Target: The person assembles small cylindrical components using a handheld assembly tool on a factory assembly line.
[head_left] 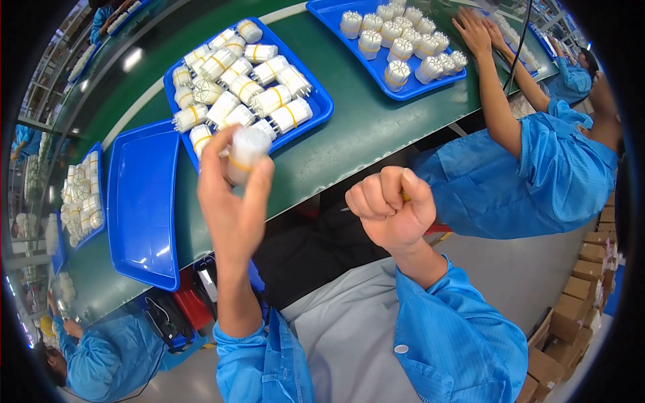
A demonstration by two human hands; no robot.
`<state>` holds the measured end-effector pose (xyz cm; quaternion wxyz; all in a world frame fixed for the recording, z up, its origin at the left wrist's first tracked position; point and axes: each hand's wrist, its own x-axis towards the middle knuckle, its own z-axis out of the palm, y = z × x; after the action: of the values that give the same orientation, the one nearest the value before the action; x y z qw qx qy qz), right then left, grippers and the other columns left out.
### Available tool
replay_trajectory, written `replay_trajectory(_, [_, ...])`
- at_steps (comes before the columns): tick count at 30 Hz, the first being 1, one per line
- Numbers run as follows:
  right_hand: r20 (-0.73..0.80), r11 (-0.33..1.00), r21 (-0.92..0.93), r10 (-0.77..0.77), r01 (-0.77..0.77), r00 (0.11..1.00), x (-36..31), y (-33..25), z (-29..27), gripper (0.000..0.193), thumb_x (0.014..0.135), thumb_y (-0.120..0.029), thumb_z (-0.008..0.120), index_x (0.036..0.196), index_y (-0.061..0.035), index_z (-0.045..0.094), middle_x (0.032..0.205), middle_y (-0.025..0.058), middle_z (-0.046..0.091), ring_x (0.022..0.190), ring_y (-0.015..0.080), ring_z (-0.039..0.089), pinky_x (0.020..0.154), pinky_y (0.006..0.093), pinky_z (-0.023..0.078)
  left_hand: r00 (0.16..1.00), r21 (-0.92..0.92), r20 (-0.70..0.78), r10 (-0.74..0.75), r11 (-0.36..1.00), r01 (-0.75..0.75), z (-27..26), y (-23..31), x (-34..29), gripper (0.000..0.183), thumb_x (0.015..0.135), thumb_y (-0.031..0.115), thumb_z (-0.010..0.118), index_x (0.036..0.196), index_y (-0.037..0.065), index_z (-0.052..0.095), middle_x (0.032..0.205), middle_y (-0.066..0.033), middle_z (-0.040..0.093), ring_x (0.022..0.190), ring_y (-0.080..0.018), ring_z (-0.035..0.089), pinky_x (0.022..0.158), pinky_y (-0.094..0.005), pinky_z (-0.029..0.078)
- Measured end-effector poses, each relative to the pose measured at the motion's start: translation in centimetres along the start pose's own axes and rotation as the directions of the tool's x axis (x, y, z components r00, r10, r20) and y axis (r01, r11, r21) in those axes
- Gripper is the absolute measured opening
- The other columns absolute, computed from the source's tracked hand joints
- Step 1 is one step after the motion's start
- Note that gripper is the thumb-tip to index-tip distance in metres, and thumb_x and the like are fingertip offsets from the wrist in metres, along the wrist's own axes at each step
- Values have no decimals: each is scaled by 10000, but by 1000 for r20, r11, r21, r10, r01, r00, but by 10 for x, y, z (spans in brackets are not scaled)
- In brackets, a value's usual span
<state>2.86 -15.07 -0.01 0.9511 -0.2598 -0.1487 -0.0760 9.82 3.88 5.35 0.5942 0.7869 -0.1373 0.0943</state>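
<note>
My left hand (232, 195) is raised and holds a white cylindrical plastic part with a yellow band (246, 153) between thumb and fingers. My right hand (390, 208) is a closed fist around a thin tool; a yellow bit shows at the top of the fist and a thin metal tip at its left. Just beyond the left hand lies a blue tray (316, 111) on the green conveyor belt (349, 138), filled with several similar white parts with yellow bands (269, 101).
An empty blue tray (141, 201) lies to the left. Another blue tray (430, 86) with white parts sits farther right, where a neighbour in a blue coat (551, 168) reaches onto the belt. A further tray (84, 195) and another person (101, 356) are at left. Cardboard boxes (571, 316) stack at right.
</note>
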Motion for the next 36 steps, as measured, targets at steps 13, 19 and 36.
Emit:
replay_trajectory(13, [-121,876,-482,-106,35,987,20,-28,-36,445,988,-214,450,574,-102,334,496,-3,337,466,94,244,470,282,212,901,848,269,341,361,-389,25,-54,158,403,790,229,748,1138,35,683,1073,-139,685,1019,-341,576,902,-440,438])
replay_trajectory(19, [-104,-17,-992,-436,-123,894,89,-74,-65,262,827,-267,707,807,-39,580,599,67,548,544,193,557,528,356,424,916,865,307,258,326,-382,32,-61,156,465,831,272,710,1225,31,649,1250,-145,592,1169,-341,488,991,-476,367])
replay_trajectory(36, [-218,941,-181,246,-286,945,61,-42,-19,322,998,-342,498,1106,-47,566,725,91,633,381,51,328,384,225,245,967,-531,254,22,839,120,73,-9,2,661,865,155,711,1420,-23,398,1361,-180,517,1274,-253,497,1089,-397,359])
